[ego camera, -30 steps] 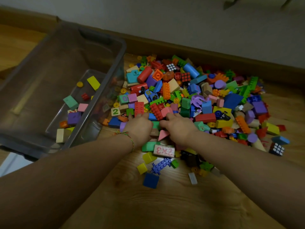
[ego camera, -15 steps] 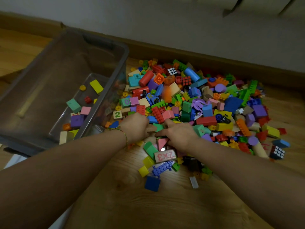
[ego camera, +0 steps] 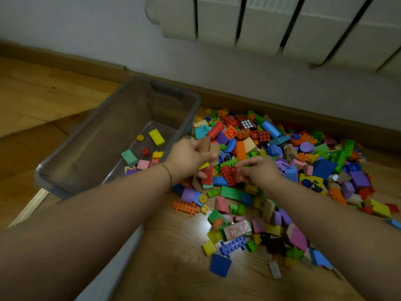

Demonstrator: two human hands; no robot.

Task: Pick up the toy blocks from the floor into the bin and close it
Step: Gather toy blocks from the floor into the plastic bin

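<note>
A wide pile of colourful toy blocks [ego camera: 282, 153] covers the wooden floor against the wall. A clear grey plastic bin [ego camera: 112, 135] stands open to the left of the pile, with several blocks on its bottom. My left hand [ego camera: 186, 157] is lifted just above the pile beside the bin's right wall, fingers closed around a handful of blocks, brown, yellow and red ones showing. My right hand [ego camera: 260, 170] is close to it on the pile, fingers curled around red and green bricks.
A white radiator [ego camera: 282, 25] hangs on the wall above a wooden skirting board [ego camera: 303, 114]. Loose blocks, among them a "2x3" tile [ego camera: 237, 229] and a dark blue square [ego camera: 220, 265], lie scattered toward me. A pale flat panel [ego camera: 112, 274] lies under my left forearm.
Both hands rose off the pile with blocks gathered in them and shifted toward the bin. The camera tilted up, bringing the radiator into view.
</note>
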